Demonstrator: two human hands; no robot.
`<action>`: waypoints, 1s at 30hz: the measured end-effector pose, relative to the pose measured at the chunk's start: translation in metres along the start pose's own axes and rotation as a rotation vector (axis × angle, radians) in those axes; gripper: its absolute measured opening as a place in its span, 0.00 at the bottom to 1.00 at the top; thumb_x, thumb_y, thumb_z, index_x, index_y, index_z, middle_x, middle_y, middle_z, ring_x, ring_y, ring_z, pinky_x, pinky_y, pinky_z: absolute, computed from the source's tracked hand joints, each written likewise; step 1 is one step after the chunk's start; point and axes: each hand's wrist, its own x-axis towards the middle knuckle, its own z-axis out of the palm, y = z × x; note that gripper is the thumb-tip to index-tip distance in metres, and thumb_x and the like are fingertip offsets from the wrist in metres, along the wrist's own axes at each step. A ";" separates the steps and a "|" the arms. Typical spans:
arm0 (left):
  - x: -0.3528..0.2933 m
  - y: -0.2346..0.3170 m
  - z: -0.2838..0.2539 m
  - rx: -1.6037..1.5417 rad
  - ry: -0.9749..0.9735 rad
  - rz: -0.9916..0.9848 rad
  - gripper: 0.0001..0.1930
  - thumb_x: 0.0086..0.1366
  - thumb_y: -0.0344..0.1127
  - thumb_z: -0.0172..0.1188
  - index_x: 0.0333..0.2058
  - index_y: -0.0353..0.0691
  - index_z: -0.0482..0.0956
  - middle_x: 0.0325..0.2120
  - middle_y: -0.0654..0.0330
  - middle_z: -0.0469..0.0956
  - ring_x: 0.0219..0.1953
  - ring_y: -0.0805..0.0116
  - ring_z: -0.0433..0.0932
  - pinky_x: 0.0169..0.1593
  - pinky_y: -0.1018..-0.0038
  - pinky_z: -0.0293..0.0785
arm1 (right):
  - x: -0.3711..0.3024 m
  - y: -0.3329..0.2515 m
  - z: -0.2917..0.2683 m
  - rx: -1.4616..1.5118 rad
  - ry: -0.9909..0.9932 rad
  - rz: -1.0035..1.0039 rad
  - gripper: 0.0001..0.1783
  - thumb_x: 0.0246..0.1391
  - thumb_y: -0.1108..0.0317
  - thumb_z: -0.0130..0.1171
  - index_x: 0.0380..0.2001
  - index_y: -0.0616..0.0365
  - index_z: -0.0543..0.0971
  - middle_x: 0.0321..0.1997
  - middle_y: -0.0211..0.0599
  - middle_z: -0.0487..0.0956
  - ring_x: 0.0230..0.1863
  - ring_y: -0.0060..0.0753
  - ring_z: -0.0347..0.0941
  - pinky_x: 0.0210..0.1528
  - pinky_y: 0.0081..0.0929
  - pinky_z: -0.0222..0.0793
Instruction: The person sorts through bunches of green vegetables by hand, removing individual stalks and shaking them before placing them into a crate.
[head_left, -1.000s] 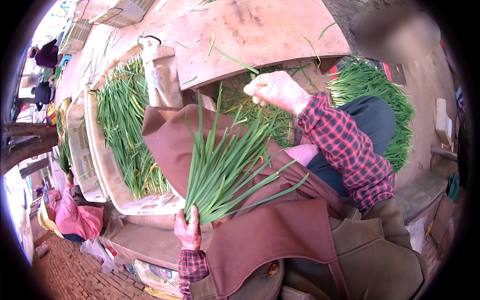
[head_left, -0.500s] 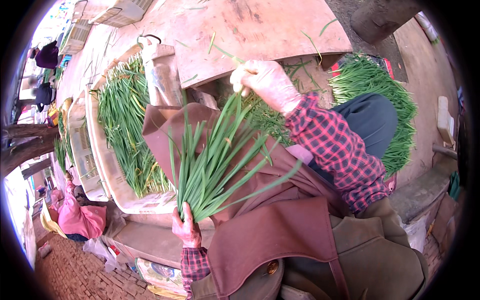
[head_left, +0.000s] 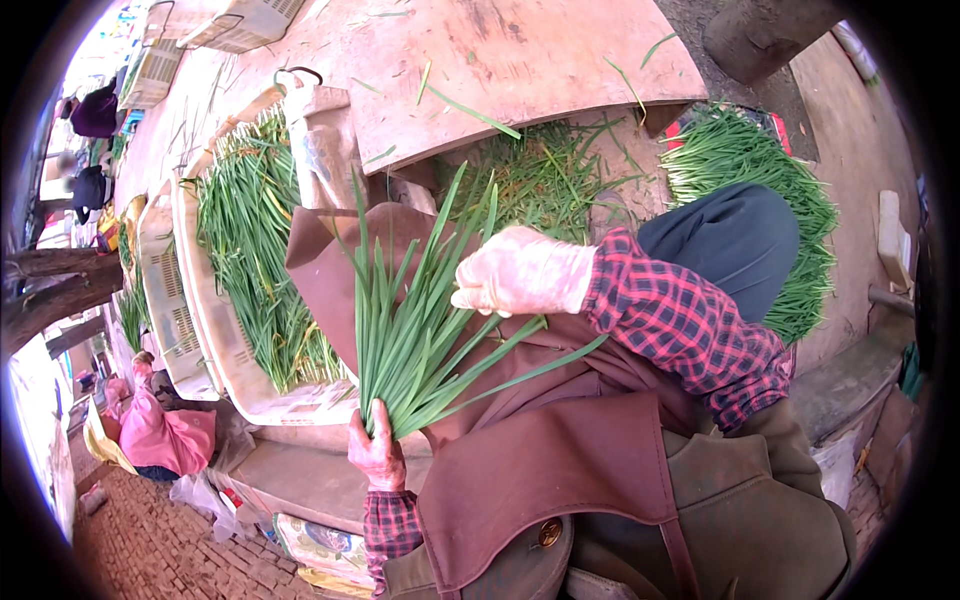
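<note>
My left hand [head_left: 378,450] is closed round the lower end of a fanned bunch of garlic chives [head_left: 400,330], long flat green leaves pointing up and away over my brown apron [head_left: 540,470]. My right hand [head_left: 520,272] is at the right side of the bunch, its fingers bent and pinched together against the leaves. What those fingertips grip, if anything, cannot be made out. Between the board and my lap lies a heap of loose trimmed leaves [head_left: 545,180].
To the left, a pale plastic crate [head_left: 275,405] holds many chives. At the right, beyond my knee [head_left: 735,235], lies a large pile of chives [head_left: 755,190]. A wooden board [head_left: 500,60] with stray leaves stands ahead. A person in pink [head_left: 170,430] sits at far left.
My right hand has come down and back from above the leaf tips to the side of the bunch. My left hand keeps its hold, nearly still.
</note>
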 end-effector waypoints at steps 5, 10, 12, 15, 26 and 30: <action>0.002 0.001 0.002 0.000 0.051 0.034 0.30 0.53 0.17 0.56 0.57 0.44 0.74 0.43 0.44 0.74 0.35 0.43 0.79 0.33 0.59 0.77 | -0.009 -0.002 -0.001 0.829 0.074 0.203 0.19 0.65 0.56 0.53 0.27 0.60 0.78 0.24 0.29 0.79 0.20 0.16 0.71 0.22 0.19 0.69; 0.001 -0.001 0.004 -0.022 0.042 0.031 0.31 0.53 0.16 0.56 0.58 0.44 0.73 0.44 0.44 0.74 0.36 0.43 0.79 0.34 0.59 0.77 | -0.018 0.024 -0.015 0.857 0.552 0.249 0.12 0.63 0.63 0.56 0.31 0.61 0.79 0.25 0.29 0.79 0.21 0.16 0.71 0.22 0.16 0.67; -0.002 -0.003 0.005 -0.033 0.027 0.015 0.30 0.54 0.17 0.56 0.58 0.45 0.73 0.44 0.43 0.74 0.37 0.42 0.79 0.34 0.58 0.77 | -0.026 0.036 -0.026 0.679 0.729 0.153 0.11 0.61 0.64 0.56 0.29 0.61 0.79 0.24 0.29 0.79 0.23 0.18 0.73 0.25 0.18 0.69; -0.011 -0.008 0.007 -0.042 0.001 0.003 0.29 0.56 0.20 0.57 0.58 0.45 0.72 0.44 0.41 0.74 0.38 0.41 0.79 0.36 0.57 0.78 | -0.041 0.043 -0.044 0.535 0.668 0.301 0.10 0.60 0.63 0.58 0.33 0.60 0.80 0.23 0.30 0.79 0.24 0.18 0.74 0.29 0.21 0.70; -0.026 -0.014 0.008 -0.058 -0.021 0.013 0.35 0.50 0.16 0.57 0.60 0.42 0.67 0.45 0.41 0.73 0.38 0.41 0.78 0.35 0.56 0.77 | -0.025 0.083 -0.035 -0.466 0.547 0.523 0.17 0.54 0.55 0.59 0.36 0.59 0.81 0.38 0.45 0.82 0.45 0.47 0.78 0.48 0.40 0.73; -0.025 -0.014 0.010 -0.071 -0.022 0.007 0.35 0.50 0.17 0.58 0.60 0.42 0.67 0.44 0.42 0.73 0.37 0.41 0.78 0.34 0.57 0.77 | -0.033 0.075 -0.029 -0.130 0.666 0.004 0.18 0.56 0.59 0.59 0.46 0.57 0.81 0.43 0.43 0.81 0.50 0.44 0.75 0.54 0.37 0.70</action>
